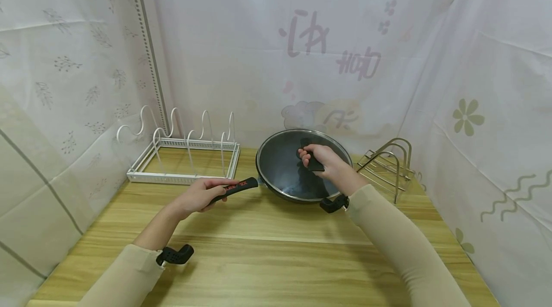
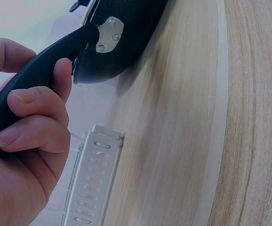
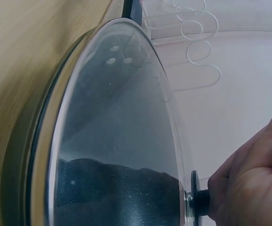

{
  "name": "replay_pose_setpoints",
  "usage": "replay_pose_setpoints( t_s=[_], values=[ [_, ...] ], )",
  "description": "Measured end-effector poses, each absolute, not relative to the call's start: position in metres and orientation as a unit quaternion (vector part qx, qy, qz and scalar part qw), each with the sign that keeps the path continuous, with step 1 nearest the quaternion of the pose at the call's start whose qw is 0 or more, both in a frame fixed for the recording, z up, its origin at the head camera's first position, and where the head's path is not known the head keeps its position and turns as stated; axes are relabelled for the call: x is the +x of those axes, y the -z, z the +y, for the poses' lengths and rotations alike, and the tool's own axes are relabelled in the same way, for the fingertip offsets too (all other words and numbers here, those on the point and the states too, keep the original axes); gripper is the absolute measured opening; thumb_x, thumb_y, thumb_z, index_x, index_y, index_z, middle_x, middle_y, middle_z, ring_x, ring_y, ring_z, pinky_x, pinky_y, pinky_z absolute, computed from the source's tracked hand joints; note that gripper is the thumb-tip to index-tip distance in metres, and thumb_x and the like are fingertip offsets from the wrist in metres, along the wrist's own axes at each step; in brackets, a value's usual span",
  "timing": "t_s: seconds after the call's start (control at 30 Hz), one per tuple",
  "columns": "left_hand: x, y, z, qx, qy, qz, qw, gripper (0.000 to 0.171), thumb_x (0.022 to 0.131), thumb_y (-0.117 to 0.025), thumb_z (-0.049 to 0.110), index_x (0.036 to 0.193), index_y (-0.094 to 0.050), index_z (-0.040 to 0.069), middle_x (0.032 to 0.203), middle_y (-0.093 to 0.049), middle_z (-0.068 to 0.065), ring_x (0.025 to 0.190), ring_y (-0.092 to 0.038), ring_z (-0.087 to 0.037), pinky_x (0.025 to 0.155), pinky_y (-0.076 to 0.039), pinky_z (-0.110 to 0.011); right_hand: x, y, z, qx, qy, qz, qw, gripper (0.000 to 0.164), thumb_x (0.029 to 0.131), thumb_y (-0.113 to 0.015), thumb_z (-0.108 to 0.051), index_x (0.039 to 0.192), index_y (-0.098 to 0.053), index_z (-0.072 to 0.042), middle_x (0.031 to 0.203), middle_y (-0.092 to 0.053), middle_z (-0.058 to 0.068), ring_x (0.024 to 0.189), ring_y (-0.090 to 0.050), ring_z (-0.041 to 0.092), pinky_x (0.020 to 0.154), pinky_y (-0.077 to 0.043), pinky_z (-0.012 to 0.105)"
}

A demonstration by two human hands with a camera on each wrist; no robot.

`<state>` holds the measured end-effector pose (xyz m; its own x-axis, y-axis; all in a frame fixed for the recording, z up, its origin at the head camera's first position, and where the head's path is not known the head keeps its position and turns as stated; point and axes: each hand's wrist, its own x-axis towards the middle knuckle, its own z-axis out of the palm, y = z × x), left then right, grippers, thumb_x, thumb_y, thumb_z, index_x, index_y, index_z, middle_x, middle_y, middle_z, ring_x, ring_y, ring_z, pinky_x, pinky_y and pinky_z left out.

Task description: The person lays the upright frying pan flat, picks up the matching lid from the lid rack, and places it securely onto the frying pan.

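A dark wok (image 1: 282, 195) stands toward the back of the wooden table, with a silver-rimmed glass lid (image 1: 276, 161) over its mouth. My left hand (image 1: 201, 195) grips the wok's long black handle (image 2: 35, 70), fingers wrapped around its underside in the left wrist view. Over the lid, my right hand (image 1: 325, 159) holds the black lid knob (image 3: 201, 201) with curled fingers. Silver rivets (image 2: 110, 35) join handle and wok. In the right wrist view, the lid's rim runs close along the wok's rim.
To the left of the wok stands a white wire rack (image 1: 161, 178) with curved dividers. A gold-coloured wire rack (image 1: 394, 177) is just right of the wok, close to my right forearm. Printed curtains (image 1: 241, 58) enclose the table (image 1: 258, 259) at the back and sides.
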<state>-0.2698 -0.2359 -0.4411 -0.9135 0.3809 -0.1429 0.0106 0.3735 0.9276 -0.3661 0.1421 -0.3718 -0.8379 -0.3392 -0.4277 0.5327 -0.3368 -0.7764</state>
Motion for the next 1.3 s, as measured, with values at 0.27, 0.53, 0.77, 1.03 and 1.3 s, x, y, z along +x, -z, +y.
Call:
replay_pose_setpoints(
  t_s=[0.27,0.53,0.77,1.03,1.3],
  values=[
    [-0.2699,0.4409,-0.2350,0.123,-0.544,0.813,0.168,0.044,0.110,-0.055,0.020,0.153,-0.067,0.018,0.104,-0.072,-0.019,0.050,-0.038,-0.008,0.047,-0.030,-0.022,-0.3689,0.3736,0.1423,0.104,0.817,0.501,0.268,0.043,0.120,-0.035,-0.016,0.158,-0.034,0.002,0.101,-0.048,0.006,0.057,-0.043,0.005,0.048,-0.046,0.016],
    [-0.2695,0.4406,-0.2341,0.120,-0.545,0.813,0.168,0.044,0.110,-0.055,0.020,0.153,-0.067,0.018,0.105,-0.071,-0.019,0.050,-0.039,-0.008,0.047,-0.030,-0.022,-0.3719,0.3766,0.1416,0.110,0.819,0.497,0.266,0.051,0.120,-0.034,-0.017,0.166,-0.027,0.001,0.105,-0.047,0.006,0.057,-0.043,0.004,0.048,-0.046,0.015],
    [-0.2688,0.4403,-0.2333,0.118,-0.546,0.812,0.170,0.044,0.110,-0.055,0.020,0.153,-0.067,0.019,0.106,-0.071,-0.019,0.051,-0.038,-0.008,0.047,-0.030,-0.022,-0.3711,0.3775,0.1399,0.114,0.819,0.497,0.264,0.048,0.119,-0.035,-0.016,0.164,-0.030,0.002,0.100,-0.048,0.006,0.056,-0.044,0.004,0.048,-0.046,0.015],
    [-0.2683,0.4400,-0.2327,0.121,-0.546,0.811,0.171,0.045,0.110,-0.055,0.020,0.153,-0.067,0.019,0.105,-0.072,-0.017,0.051,-0.038,-0.008,0.047,-0.031,-0.022,-0.3709,0.3798,0.1388,0.116,0.821,0.495,0.260,0.039,0.119,-0.036,-0.015,0.154,-0.039,0.002,0.100,-0.049,0.006,0.056,-0.044,0.004,0.049,-0.046,0.015],
    [-0.2675,0.4396,-0.2348,0.123,-0.543,0.813,0.168,0.045,0.111,-0.054,0.020,0.154,-0.066,0.018,0.105,-0.071,-0.017,0.051,-0.038,-0.008,0.047,-0.031,-0.022,-0.3729,0.3797,0.1371,0.111,0.829,0.477,0.271,0.052,0.119,-0.034,-0.015,0.168,-0.026,0.002,0.112,-0.047,0.008,0.058,-0.045,0.005,0.050,-0.047,0.016]
  ],
)
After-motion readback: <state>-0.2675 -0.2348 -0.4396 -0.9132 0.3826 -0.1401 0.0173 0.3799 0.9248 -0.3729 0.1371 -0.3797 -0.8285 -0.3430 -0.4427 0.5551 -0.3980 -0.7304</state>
